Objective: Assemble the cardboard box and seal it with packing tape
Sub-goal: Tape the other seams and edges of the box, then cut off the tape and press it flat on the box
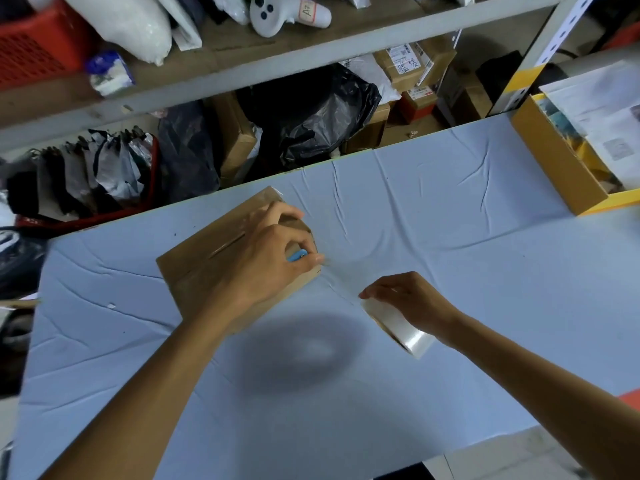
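The left hand pins the cardboard box to the tabletop, its fingers pinching a small blue tool at the box's right edge. Right of the box, the right hand grips the packing tape roll, likely tensioning a strip for cutting.

Head-worn wide-angle view, forward and down, close over the tabletop, left hand and right hand central, shelf along the top.

- Table: bare cloth ran across far middle and near side.
- Cardboard box: sat left of centre under the left hand, which gripped a blue tool.
- Tape roll: hung in the right hand beside the box.
- Open carton: blocked the far right corner.
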A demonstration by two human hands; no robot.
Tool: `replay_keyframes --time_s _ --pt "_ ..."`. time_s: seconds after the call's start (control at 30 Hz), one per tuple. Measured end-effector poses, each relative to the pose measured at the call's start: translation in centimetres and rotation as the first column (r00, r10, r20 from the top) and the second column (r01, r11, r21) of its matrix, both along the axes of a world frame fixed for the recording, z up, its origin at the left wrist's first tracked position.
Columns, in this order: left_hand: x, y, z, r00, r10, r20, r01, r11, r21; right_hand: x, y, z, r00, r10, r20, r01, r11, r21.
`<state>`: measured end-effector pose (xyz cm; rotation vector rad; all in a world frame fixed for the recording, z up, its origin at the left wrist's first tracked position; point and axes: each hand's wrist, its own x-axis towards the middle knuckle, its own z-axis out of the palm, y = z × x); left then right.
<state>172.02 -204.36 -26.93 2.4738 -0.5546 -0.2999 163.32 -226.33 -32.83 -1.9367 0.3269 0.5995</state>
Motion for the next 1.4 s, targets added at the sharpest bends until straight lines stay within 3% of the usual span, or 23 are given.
replay_keyframes --time_s 0.13,0.3,0.77,0.93,1.07,1.4 --pt "-0.5 0.2 0.6 0.999 -0.016 -0.039 0.016 1.0 0.001 0.2 0.4 -0.9 0.997 0.07 0.036 -0.071 0.997 0.044" --pt "-0.6 0.0 0.8 0.999 -0.029 -0.045 0.031 0.999 0.031 0.1 0.4 -2.8 0.989 0.135 0.068 -0.129 0.988 -0.088" --pt "-0.9 -0.1 1.0 0.998 -0.032 -0.052 0.035 0.998 0.049 0.2 0.5 -2.8 0.99 0.133 0.052 -0.12 0.973 -0.195" --pt "-0.8 -0.1 1.1 0.998 -0.029 -0.056 0.031 0.999 0.039 -0.2 0.7 -2.6 0.994 -0.109 0.021 0.111 0.977 -0.183" --pt "-0.8 -0.1 1.1 0.998 -0.017 -0.058 0.017 1.0 -0.001 0.0 1.2 -2.5 0.937 -0.347 0.048 0.349 0.911 -0.219" --pt "-0.7 0.2 1.0 0.998 0.006 -0.057 -0.006 1.0 -0.013 -0.1 1.9 -2.5 0.932 -0.359 0.06 0.354 0.855 -0.378"
